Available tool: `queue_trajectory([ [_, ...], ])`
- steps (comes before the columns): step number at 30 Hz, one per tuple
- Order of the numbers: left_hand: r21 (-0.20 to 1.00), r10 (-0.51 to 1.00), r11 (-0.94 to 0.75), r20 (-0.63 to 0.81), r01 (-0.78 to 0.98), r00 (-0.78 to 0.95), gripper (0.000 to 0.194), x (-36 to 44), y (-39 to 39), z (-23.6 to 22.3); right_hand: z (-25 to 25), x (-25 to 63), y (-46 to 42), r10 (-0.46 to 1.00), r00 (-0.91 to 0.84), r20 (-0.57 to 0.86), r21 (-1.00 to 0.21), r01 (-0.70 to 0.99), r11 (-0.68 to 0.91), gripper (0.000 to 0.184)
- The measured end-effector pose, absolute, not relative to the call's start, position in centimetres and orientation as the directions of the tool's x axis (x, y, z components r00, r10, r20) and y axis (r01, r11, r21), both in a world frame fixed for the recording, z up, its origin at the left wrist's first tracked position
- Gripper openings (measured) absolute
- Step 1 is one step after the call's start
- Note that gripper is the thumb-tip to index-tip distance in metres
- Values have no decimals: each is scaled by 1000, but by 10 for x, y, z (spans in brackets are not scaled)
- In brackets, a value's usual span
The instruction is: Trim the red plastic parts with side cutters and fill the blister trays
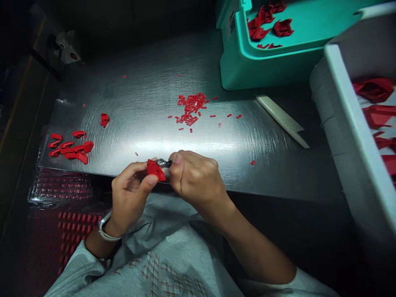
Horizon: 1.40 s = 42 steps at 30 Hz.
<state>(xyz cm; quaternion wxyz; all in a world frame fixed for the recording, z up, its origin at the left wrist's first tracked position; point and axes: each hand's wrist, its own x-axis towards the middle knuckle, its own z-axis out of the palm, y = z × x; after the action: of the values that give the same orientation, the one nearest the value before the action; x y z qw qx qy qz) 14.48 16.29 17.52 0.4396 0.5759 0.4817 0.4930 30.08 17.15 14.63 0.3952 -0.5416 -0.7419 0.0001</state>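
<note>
Near the front edge of the metal table, my left hand (pixel 128 198) pinches a red plastic part (pixel 155 170) between thumb and fingers. My right hand (pixel 199 177) is closed round a small dark metal tool (pixel 162 163), whose shiny tip touches the red part; my fist hides the rest of it. Beyond my hands lies a loose pile of tiny red plastic pieces (pixel 193 104), with a few more scattered around. Several red parts (pixel 72 149) lie in a group at the left end of the table. Another red part (pixel 104 120) sits alone just beyond them.
A teal bin (pixel 266 68) with red parts stands at the back right. To the right is a grey-white bin (pixel 346 119) holding larger red pieces. A pale flat strip (pixel 281 119) lies before them. Clear trays (pixel 60 185) sit below the left edge; a switch box (pixel 69 46) stands behind.
</note>
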Motion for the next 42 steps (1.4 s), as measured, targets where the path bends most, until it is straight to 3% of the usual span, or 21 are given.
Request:
queue_trajectory([
  [3,992,993,-109,106,59,45,23,144,167,174,149,302,175,768,-100,633,-433,776,458,56],
  [7,995,994,-95,95,-7,63,19,142,171,175,161,311,174,878,-7,480,-647,673,359,58],
  [11,949,968,-247,233,196,95,18,121,180,178,166,320,168,902,17,432,-687,654,317,58],
  [14,702,889,-423,443,573,114,23,82,207,185,163,323,163,905,2,425,-680,661,318,57],
  [17,343,854,-369,492,863,170,24,35,253,196,159,327,162,900,-28,436,-662,667,342,55],
  [20,129,936,-225,303,966,178,22,-2,297,204,158,330,164,888,-66,456,-641,667,379,54],
  [24,38,984,-180,-10,983,180,25,-19,326,212,161,332,167,880,-94,466,-643,647,410,52],
  [28,53,978,-206,-27,977,207,35,-5,327,223,167,332,169,871,-114,478,-641,633,435,48],
  [30,85,958,-286,11,954,286,41,11,326,227,170,332,170,874,-124,469,-644,630,434,47],
  [33,97,914,-395,-55,913,402,48,36,333,224,173,334,169,890,-179,419,-661,612,434,42],
  [37,62,911,-383,-144,922,388,23,54,349,217,172,342,161,904,-254,345,-678,599,427,11],
  [39,157,915,-362,-126,919,383,15,56,349,220,172,347,157,903,-275,329,-696,576,429,8],
  [42,463,902,-375,-15,803,431,18,58,331,228,173,357,153,914,-270,302,-742,535,403,20],
])
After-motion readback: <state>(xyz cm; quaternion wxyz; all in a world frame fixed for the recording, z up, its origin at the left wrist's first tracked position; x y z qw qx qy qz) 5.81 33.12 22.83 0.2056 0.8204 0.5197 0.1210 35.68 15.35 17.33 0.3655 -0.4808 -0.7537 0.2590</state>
